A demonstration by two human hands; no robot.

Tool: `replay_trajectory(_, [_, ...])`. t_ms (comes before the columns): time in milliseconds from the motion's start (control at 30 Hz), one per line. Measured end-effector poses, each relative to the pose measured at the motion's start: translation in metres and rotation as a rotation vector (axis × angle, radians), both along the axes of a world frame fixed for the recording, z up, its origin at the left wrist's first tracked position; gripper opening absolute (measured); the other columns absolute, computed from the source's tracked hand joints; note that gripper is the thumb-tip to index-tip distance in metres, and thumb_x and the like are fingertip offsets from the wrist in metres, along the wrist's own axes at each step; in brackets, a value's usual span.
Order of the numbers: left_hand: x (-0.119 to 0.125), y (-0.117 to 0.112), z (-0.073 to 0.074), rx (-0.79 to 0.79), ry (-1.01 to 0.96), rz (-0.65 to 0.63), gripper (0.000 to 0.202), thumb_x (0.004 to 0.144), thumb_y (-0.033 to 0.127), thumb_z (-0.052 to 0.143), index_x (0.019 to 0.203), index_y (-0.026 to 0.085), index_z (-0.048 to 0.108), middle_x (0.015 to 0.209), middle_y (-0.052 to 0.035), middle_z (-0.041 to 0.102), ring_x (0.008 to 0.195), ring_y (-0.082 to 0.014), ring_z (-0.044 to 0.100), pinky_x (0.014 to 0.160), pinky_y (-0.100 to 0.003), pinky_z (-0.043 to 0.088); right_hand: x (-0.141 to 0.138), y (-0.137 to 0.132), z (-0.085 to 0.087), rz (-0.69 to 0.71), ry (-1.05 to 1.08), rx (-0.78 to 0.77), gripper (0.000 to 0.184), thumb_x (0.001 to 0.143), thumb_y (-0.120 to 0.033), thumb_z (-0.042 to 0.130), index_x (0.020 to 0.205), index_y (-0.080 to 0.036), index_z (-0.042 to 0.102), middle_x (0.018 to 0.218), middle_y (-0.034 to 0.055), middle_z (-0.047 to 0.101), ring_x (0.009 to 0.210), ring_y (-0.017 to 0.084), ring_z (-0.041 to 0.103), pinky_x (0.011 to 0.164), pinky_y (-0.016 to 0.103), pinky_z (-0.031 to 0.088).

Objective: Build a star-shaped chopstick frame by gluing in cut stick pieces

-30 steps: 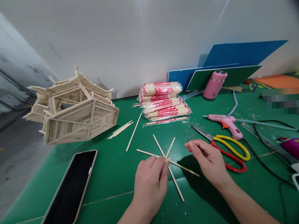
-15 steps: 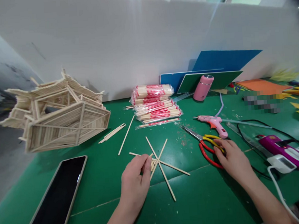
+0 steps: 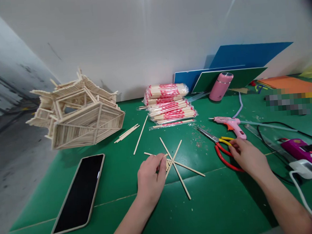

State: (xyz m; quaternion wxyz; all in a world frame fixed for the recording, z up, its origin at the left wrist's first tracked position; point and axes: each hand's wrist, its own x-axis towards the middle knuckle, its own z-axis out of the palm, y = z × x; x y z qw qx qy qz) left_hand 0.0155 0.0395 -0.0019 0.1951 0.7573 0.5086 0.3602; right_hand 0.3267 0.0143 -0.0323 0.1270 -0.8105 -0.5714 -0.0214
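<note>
My left hand [image 3: 149, 176] pinches several short wooden sticks [image 3: 166, 162] just above the green table [image 3: 210, 206]. Under them lie three long thin sticks [image 3: 180, 172], crossed like a star. My right hand [image 3: 246, 157] rests on the handles of the red and yellow scissors [image 3: 221, 148], with its fingers curled over the yellow loop. The scissor blades point up and left along the table.
A wooden stick model house [image 3: 78, 113] stands at the back left, a black phone [image 3: 79, 192] in front of it. Wrapped bundles of sticks [image 3: 169, 103] lie at the centre back. A pink glue gun [image 3: 230, 123], pink bottle [image 3: 220, 86], purple tool [image 3: 304, 153] and cables sit right.
My right hand has moved right, from beside the crossed sticks to the scissors' handles. My left hand has lowered its short sticks towards the crossed ones.
</note>
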Motion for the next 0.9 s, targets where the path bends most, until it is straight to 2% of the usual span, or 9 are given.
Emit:
replay_trajectory(300, [-0.004,0.003,-0.003,-0.003,0.045,-0.011,0.021,0.084,0.025,0.040,0.083,0.018,0.060,0.068,-0.0024,0.056,0.063,-0.0132,0.052,0.061,-0.025,0.040,0.001,0.001,-0.003,-0.014,-0.033,-0.019,0.022,0.078,-0.031,0.039,0.085,-0.019,0.055,0.087,0.0081,0.061,0.066,0.020,0.059,0.048,0.028,0.040])
replay_trajectory(533, [-0.006,0.007,0.000,-0.014,0.156,-0.067,0.023,0.085,0.026,0.039,0.083,0.019,0.061,0.070,-0.0027,0.058,0.067,-0.0148,0.053,0.062,-0.027,0.039,-0.002,-0.003,-0.004,-0.028,0.012,0.016,0.030,0.081,-0.035,0.033,0.093,-0.017,0.054,0.096,0.0130,0.059,0.076,0.028,0.058,0.052,0.034,0.042])
replay_trajectory(633, [-0.008,0.008,-0.001,-0.016,0.214,-0.092,0.023,0.084,0.026,0.039,0.086,0.021,0.061,0.070,-0.0023,0.059,0.067,-0.0155,0.053,0.061,-0.028,0.037,-0.001,-0.007,-0.001,-0.026,0.074,0.051,0.034,0.081,-0.038,0.031,0.095,-0.018,0.054,0.099,0.0141,0.056,0.077,0.029,0.058,0.054,0.038,0.044])
replay_trajectory(800, [-0.011,0.013,-0.002,-0.027,0.278,-0.107,0.024,0.084,0.027,0.038,0.089,0.021,0.061,0.071,-0.0025,0.060,0.068,-0.0162,0.054,0.060,-0.028,0.035,-0.002,-0.011,0.005,-0.019,0.236,0.165,0.033,0.077,-0.040,0.038,0.094,-0.018,0.055,0.092,0.0103,0.059,0.081,0.025,0.058,0.070,0.037,0.047])
replay_trajectory(900, [-0.011,0.014,-0.002,-0.031,0.299,-0.106,0.025,0.085,0.027,0.037,0.088,0.021,0.061,0.071,-0.0030,0.060,0.069,-0.0163,0.054,0.061,-0.029,0.035,-0.008,-0.013,0.013,-0.060,0.369,0.251,0.034,0.075,-0.044,0.042,0.093,-0.019,0.057,0.084,0.0082,0.064,0.070,0.023,0.061,0.063,0.034,0.050])
